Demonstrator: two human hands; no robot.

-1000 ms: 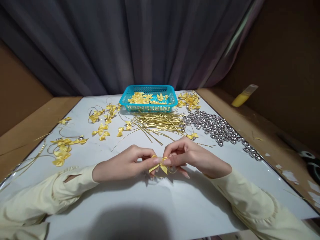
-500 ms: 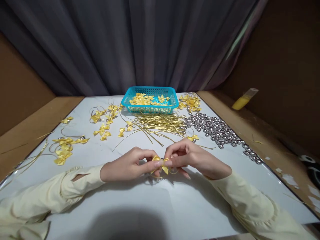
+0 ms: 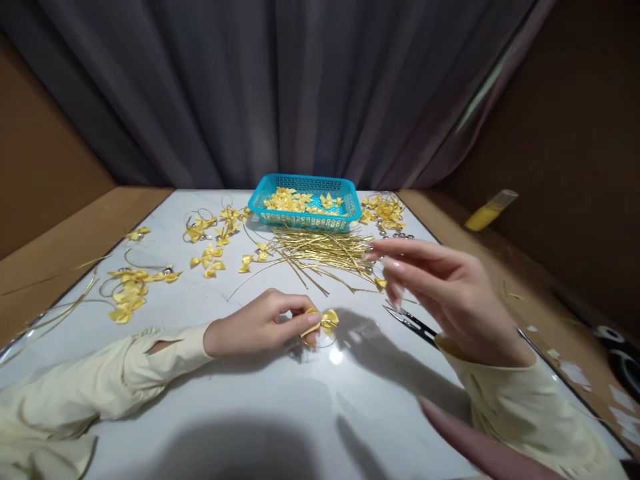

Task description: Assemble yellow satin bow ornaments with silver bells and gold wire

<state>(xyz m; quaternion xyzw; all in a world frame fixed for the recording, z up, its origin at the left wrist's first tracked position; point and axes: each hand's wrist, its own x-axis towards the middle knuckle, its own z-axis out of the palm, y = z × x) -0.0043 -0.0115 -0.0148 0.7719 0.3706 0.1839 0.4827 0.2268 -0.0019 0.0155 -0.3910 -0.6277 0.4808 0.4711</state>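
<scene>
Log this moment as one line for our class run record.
left hand: pinching yellow bow | right hand: lifted, open, empty | scissors: beneath right hand on white table

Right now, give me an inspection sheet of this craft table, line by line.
Surface: glossy white tabletop, bare at the near edge.
Job's things: small yellow satin ribbon bow, pinched at the table.
Clutter: turquoise perforated plastic basket of bows; loose pile of gold cord pieces; scattered yellow bows; black-handled scissors; silver beads mostly hidden behind the raised hand.
Grippers: left hand pinches the bow; right hand lifted, fingers spread, holding nothing.
Cables: nothing seen.
Surroundings: grey pleated curtain; brown board walls; yellow bottle at right.
</scene>
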